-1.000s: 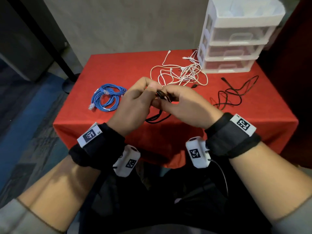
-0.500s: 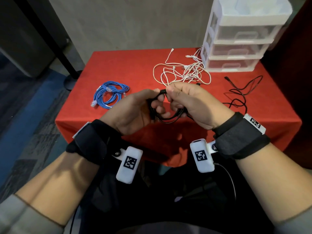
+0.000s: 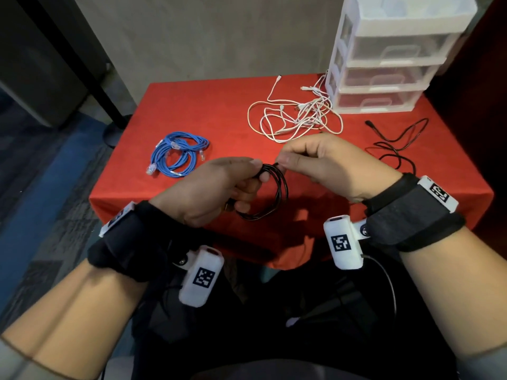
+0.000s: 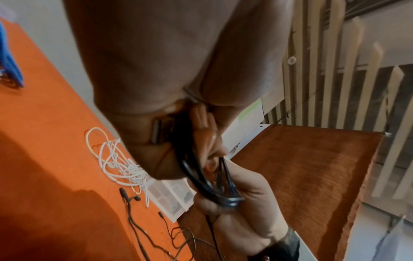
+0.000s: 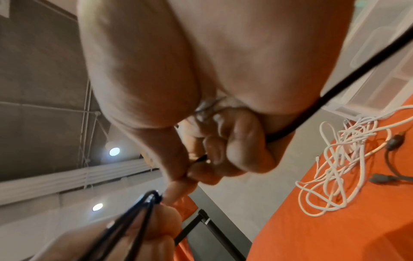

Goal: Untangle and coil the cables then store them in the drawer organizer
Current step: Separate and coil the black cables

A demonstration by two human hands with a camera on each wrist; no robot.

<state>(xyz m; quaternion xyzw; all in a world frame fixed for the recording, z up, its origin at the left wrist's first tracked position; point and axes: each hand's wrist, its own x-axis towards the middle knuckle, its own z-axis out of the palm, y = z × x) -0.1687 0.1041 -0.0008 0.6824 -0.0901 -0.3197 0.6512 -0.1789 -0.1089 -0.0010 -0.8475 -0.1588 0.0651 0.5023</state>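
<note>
The left hand (image 3: 214,190) is now holding the black cable (image 3: 277,193) as open loops above the table's (image 3: 192,105) near edge, while a moment ago it was a tight bundle. The right hand (image 3: 323,163) fingers are pinching the loose strand, so coiling is advancing.

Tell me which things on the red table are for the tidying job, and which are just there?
For the job:
- black cable, coiled, held by left hand and right hand
- white cables, tangled
- blue cable, coiled
- thin black cable, loose
- drawer organizer

Just there:
- red tablecloth
- black pole
</note>
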